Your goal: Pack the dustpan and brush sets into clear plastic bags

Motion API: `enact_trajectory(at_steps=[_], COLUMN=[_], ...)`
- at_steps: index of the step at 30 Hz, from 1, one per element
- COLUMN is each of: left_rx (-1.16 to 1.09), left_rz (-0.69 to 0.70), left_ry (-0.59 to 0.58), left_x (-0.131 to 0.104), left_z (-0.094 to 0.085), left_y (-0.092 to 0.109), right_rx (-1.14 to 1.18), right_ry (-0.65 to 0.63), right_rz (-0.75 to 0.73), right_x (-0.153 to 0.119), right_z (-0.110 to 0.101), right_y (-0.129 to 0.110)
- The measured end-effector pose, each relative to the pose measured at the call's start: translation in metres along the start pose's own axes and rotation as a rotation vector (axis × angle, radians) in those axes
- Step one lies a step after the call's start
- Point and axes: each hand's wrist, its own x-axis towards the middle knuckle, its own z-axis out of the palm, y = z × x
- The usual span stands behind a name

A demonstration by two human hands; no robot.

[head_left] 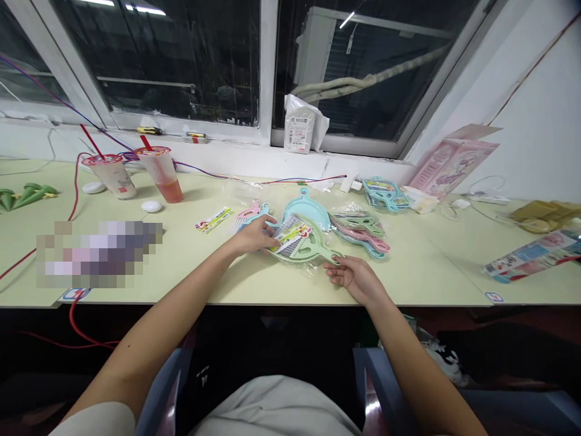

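Note:
A light green dustpan point(313, 247) with a handle lies slanted over the front of the table, in clear plastic wrap, with a grey ridged part and a yellow-and-white label card point(293, 238) on it. My left hand point(255, 235) grips its left edge, thumb by the card. My right hand point(354, 277) pinches the tip of its handle. Just behind it lies a light blue round dustpan point(308, 209). Pink and blue small brushes point(249, 218) lie partly behind my left hand. To the right is a stack of wrapped green, pink and blue dustpans point(363, 233).
A loose label card point(214, 220) lies left of my hands. Two drink cups with straws point(162, 175) stand at the back left. A wrapped blue set point(385, 195) and a pink box point(454, 160) are back right. A long printed package point(533, 257) lies far right.

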Motion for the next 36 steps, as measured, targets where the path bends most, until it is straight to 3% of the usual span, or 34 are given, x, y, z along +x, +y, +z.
enact_trajectory(at_steps=[4, 7, 11, 13, 15, 18, 21, 25, 29, 34, 36], left_rx=[0.043, 0.155, 0.393, 0.525, 0.635, 0.703, 0.72, 0.711, 0.706, 0.95, 1.018], left_rz=[0.058, 0.072, 0.128, 0.204, 0.271, 0.347, 0.434, 0.456, 0.534, 0.688, 0.718], left_ry=[-0.058, -0.173, -0.22, -0.175, -0.146, -0.169, -0.176, -0.159, -0.123, 0.13, 0.164], left_x=[0.007, 0.018, 0.038, 0.045, 0.051, 0.055, 0.056, 0.053, 0.051, 0.045, 0.043], left_z=[0.009, 0.011, 0.011, 0.012, 0.014, 0.018, 0.016, 0.006, -0.003, -0.004, -0.003], left_y=[-0.003, -0.001, 0.006, 0.01, 0.013, 0.013, 0.009, 0.0, -0.005, -0.006, -0.005], right_rx=[-0.258, -0.525, -0.886, -1.023, -1.096, -1.114, -1.114, -1.133, -1.019, -0.835, -0.825], right_ry=[-0.039, -0.113, -0.184, -0.159, -0.112, 0.039, 0.158, 0.139, 0.131, 0.087, 0.093], right_rz=[0.072, 0.127, 0.124, 0.043, -0.164, -0.541, -0.671, -0.796, -0.906, -0.887, -0.905], right_x=[-0.018, -0.025, -0.029, -0.026, -0.014, 0.024, 0.074, 0.123, 0.147, 0.156, 0.154], right_z=[-0.02, -0.031, -0.028, -0.019, -0.008, 0.007, 0.017, 0.025, 0.033, 0.03, 0.024], right_y=[-0.001, -0.008, -0.024, -0.036, -0.047, -0.059, -0.06, -0.051, -0.038, -0.021, -0.016])
